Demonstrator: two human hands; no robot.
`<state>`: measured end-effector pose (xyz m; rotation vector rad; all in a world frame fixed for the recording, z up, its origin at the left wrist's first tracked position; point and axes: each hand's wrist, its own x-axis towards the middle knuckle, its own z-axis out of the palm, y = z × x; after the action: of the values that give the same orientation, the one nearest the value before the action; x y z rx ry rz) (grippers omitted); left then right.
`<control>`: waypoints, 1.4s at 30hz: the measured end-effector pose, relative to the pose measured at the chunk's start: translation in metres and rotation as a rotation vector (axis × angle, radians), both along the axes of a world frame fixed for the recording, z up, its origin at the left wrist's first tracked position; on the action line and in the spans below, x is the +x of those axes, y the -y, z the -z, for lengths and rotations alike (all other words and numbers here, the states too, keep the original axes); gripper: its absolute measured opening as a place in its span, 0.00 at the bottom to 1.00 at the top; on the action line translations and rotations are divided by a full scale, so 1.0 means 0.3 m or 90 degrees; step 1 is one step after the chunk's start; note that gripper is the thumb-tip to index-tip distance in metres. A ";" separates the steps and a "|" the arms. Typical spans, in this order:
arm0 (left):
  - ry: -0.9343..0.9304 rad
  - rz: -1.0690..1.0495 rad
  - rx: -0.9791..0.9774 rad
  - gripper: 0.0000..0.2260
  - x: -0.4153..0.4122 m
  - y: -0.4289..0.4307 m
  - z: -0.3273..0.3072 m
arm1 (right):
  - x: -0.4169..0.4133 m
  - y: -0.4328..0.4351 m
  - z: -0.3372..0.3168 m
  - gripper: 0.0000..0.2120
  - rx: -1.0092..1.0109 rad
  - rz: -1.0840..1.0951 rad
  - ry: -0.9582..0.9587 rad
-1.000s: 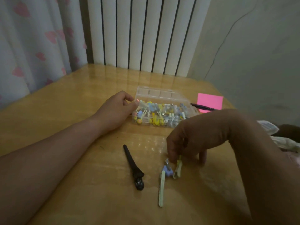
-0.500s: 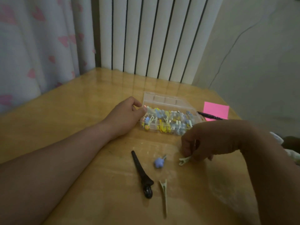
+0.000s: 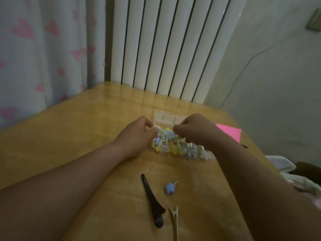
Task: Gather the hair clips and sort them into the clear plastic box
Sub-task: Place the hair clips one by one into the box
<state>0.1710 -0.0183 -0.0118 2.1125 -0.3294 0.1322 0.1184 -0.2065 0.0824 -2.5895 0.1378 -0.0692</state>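
On the wooden surface (image 3: 83,140) the clear plastic box (image 3: 202,156) lies open toward the far edge, its lid (image 3: 166,117) flat behind it and a heap of small clips (image 3: 173,147), yellow, blue and pale, inside. The left hand (image 3: 139,134) grips the box's left end, thumb and curled fingers closed on the corner. The right hand (image 3: 194,131) hangs over the middle of the box with its fingers bunched and pointing down into the clips; the blur there is such that I cannot tell whether they pinch one. Nearer the person, well apart from the box, three clips lie loose: a long black clip (image 3: 152,200), a blue star clip (image 3: 170,188) just beside it, and a slim pale clip (image 3: 174,221). A pink note (image 3: 229,133) lies right of the box.
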 end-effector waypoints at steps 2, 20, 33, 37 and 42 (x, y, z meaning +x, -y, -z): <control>-0.003 0.000 -0.001 0.15 -0.001 -0.002 -0.003 | 0.028 -0.008 0.017 0.17 -0.031 0.021 -0.023; 0.011 0.003 -0.001 0.16 0.001 -0.008 0.005 | -0.139 0.077 0.068 0.10 0.032 -0.068 0.240; 0.016 -0.002 -0.013 0.12 0.024 -0.003 0.022 | -0.247 0.074 0.110 0.10 -0.097 -0.417 -0.138; 0.020 -0.001 -0.010 0.14 0.020 -0.005 0.020 | -0.232 0.066 0.113 0.12 -0.050 -0.312 0.008; 0.010 0.004 -0.007 0.15 0.012 -0.005 0.016 | -0.128 0.049 0.076 0.05 0.034 -0.095 0.160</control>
<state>0.1746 -0.0167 -0.0167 2.1008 -0.3442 0.1459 0.0801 -0.2212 0.0596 -2.5036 -0.1431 -0.3296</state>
